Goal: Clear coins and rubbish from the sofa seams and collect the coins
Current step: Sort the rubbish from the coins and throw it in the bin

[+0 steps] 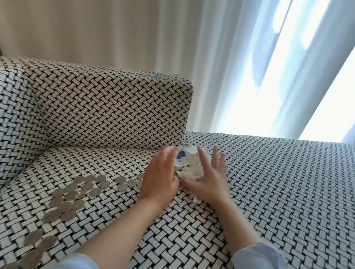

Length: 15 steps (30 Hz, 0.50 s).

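1. Pale curtains (117, 22) hung across the far side, bright with daylight at the right.
2. The sofa (272, 202), covered in a black-and-white woven pattern, filled the near half of the view. Its back cushion (103, 109) stood at the far left and ended near the middle.
3. The coins (73, 198) lay loose on the seat at the left, in a ragged trail from the near left edge up towards the hands. The farthest ones were just beside the left wrist.
4. The rubbish (188, 164), a small heap of white scraps with a blue bit in it, sat on the seat at the right end of the back cushion, between the two hands.
5. The left hand (159, 181) stood on its edge against the left side of the heap, its fingers straight and together.
6. The right hand (209, 184) hovered over the right side of the heap, its fingers straight and spread apart, gripping nothing.
7. The step looked like gathering the rubbish. To do it well, the person would close both palms low against the fabric so that light scraps could not slip under, and would keep the heap away from the coins, so that none got scooped up with it.
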Available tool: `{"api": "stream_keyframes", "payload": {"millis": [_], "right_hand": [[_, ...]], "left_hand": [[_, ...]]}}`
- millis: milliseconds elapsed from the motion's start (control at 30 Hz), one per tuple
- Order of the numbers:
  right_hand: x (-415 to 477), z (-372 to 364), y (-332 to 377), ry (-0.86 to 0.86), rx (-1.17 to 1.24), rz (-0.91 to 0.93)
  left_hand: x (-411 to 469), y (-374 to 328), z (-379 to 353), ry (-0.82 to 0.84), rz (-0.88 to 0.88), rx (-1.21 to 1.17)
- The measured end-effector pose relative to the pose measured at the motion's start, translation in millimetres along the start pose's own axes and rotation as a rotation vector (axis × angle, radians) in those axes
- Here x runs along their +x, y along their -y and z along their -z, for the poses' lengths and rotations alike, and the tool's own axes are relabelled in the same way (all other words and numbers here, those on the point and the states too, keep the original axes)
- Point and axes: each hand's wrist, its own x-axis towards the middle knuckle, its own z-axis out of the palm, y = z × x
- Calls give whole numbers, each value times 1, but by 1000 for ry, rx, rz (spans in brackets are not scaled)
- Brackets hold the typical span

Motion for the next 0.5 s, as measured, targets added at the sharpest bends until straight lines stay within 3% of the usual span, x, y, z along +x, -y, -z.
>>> {"api": "stream_keyframes", "payload": {"millis": [200,300,500], "right_hand": [[20,-3,-2,11,-18,110],[16,-1,2,-15,104,116],[9,0,4,-130,197,133]], "left_hand": [[17,15,-17,172,16,40],[17,15,-20,257,73,83],[9,6,-8,31,-125,-2]]}}
